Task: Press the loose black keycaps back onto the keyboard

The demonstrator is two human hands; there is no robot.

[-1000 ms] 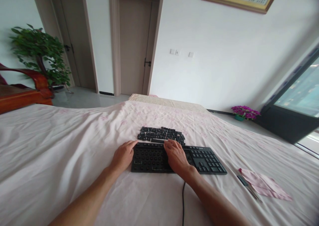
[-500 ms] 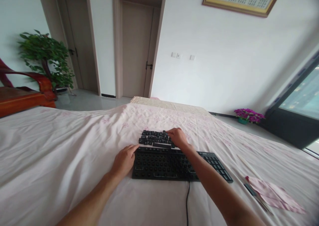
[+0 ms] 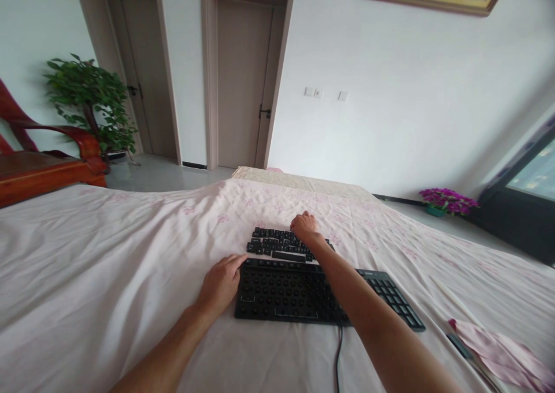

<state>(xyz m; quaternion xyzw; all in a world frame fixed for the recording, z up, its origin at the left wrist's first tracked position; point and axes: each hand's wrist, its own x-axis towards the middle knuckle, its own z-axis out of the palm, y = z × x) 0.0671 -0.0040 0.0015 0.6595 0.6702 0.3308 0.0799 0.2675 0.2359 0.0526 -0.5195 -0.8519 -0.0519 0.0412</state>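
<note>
Black keyboard [image 3: 299,292] sits low in the frame's centre, left hand [image 3: 221,283] flat against its edge; right hand [image 3: 306,228] (grip hidden) reaches the loose keycaps [image 3: 277,244] — a nudge on soft sheet [image 3: 108,254] could scatter them.

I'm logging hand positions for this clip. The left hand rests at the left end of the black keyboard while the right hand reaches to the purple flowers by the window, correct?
Not quite. The head view shows the right hand reaching to the loose keycaps laid out just beyond the keyboard, not the purple flowers, which sit far off on the floor. The left hand is at the keyboard's left end, as you said.
</note>
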